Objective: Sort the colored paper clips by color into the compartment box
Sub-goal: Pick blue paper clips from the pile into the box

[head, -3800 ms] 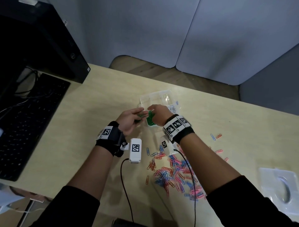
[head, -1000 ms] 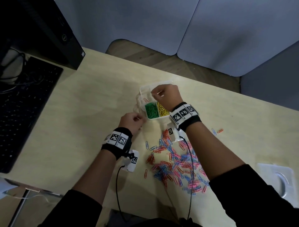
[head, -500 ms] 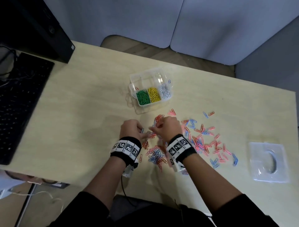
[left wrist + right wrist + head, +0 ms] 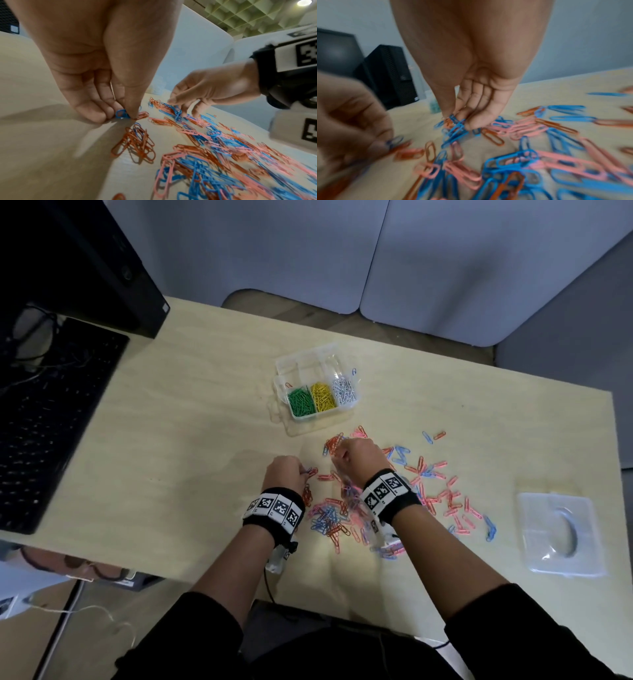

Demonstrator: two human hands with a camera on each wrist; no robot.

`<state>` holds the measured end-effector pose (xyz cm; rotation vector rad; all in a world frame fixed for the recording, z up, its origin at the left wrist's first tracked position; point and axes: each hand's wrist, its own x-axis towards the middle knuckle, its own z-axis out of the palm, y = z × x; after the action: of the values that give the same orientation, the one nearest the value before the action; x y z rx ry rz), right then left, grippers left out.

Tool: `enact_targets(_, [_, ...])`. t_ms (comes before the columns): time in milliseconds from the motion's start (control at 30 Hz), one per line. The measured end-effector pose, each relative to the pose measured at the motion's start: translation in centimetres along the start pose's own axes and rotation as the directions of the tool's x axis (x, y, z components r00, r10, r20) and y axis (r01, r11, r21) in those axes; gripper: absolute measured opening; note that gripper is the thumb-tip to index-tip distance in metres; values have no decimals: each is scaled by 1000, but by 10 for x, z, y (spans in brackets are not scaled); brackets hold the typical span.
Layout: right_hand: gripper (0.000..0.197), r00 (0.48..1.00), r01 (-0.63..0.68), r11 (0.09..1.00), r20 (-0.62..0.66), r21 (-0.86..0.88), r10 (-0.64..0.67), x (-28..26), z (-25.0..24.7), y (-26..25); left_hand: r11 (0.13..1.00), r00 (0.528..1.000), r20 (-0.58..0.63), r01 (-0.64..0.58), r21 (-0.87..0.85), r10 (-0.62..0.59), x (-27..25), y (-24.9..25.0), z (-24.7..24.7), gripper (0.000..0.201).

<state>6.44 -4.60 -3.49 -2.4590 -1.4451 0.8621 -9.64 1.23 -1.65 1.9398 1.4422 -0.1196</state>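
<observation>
Now both hands (image 4: pixel 284 474) (earlier at the box (image 4: pixel 317 386)) pinch blue clips (image 4: pixel 121 114).

Left hand (image 4: pixel 96 56): thumb and fingers pinch a blue paper clip (image 4: pixel 121 114) against the pale counter (image 4: pixel 42 148), just beside a small heap of orange clips (image 4: pixel 135 143). Right hand (image 4: pixel 211 89): fingertips down in a blue cluster (image 4: pixel 176 112). Foreground right: dense spread of mixed pink, blue and orange clips (image 4: pixel 223 155).

Both hands moved from the compartment box (image 4: pixel 317 392) to the loose clips (image 4: pixel 346 515), pinching blue ones.
</observation>
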Motion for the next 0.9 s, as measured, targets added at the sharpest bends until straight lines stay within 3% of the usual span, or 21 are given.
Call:
enact_targets(100, [19,999,-34,932,-23,360,45,-7,-13,24,999,1000,4,14,-40,-14,-1,-4,-1,11])
enact_targets(133, [20,995,-77,850,-12,521,97,-12,-18,29,997,1000,-1,28,-76,-28,-1,-7,-2,11])
enact_targets(233, [15,982,-154,451,84,879,171,-27,-23,43,980,998,-4,56,-191,-58,-2,-13,-6,18])
enact_targets(300, [7,977,-185,282,146,941,157,-36,-25,46,963,999,14,50,-264,-48,-3,-15,-9,18])
enact_targets(367, [14,972,-225,192,206,955,115,-42,-27,45,959,999,49,28,-282,-15,-5,-16,-10,32])
enact_targets(433, [22,955,-294,151,284,944,85,-43,-26,44,965,996,90,24,-263,0,-10,-15,-12,26])
enact_targets(500, [16,947,-322,214,313,922,74,-43,-24,39,958,991,136,42,-283,-4,-15,-14,-13,20])
enact_targets(533, [11,957,-289,350,279,891,80,-42,-21,38,953,989,150,55,-299,-11,-17,-14,-14,25])
enact_targets(600, [11,985,-143,710,172,690,31,-42,-17,35,952,986,165,58,-301,-8,-22,-15,-12,29])
enact_targets(667, [14,989,-13,903,141,429,-53,-48,-13,25,965,982,189,38,-259,12,-28,-17,-8,22])
enact_targets(800, [13,958,177,977,207,117,-199,-63,9,6,991,962,248,-92,-93,112,-40,-27,4,4])
enact_targets(900, [8,977,160,987,149,-24,-155,-70,24,7,989,957,251,-148,-6,145,-44,-32,12,19])
